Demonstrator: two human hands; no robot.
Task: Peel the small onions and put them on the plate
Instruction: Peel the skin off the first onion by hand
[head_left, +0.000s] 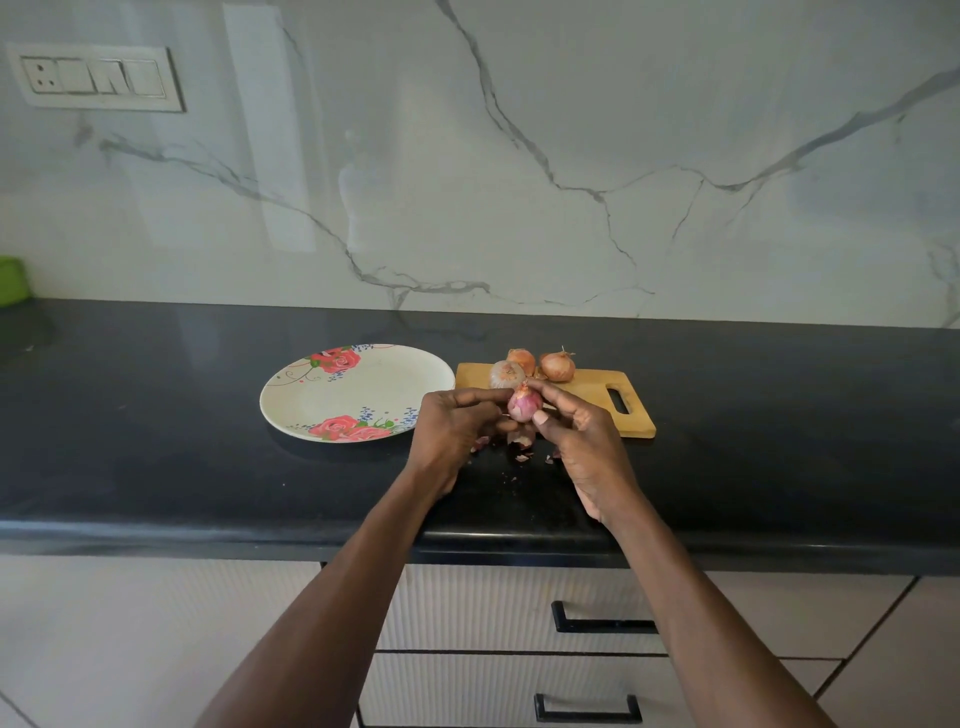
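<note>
From the head view, both hands meet over the worktop, just in front of the board (613, 410). The left hand (452, 431) curls its fingers round the onion (524, 404), steadying it, while the right hand (582, 431) pinches at its top with thumb and forefinger, probably to tear away the last dry skin. The onion is held clear of the worktop, between the plate and the board, and already shows glossy pink flesh, so this one looks nearly done. Peels (519, 441) lie scattered on the worktop under the hands, likely dropped there to keep the plate clean. The plate (363, 410) sits left of the board, touching or nearly touching its corner, with no onions on it yet. Three unpeeled onions (557, 367) wait clustered at the board's far edge, within easy reach.
</note>
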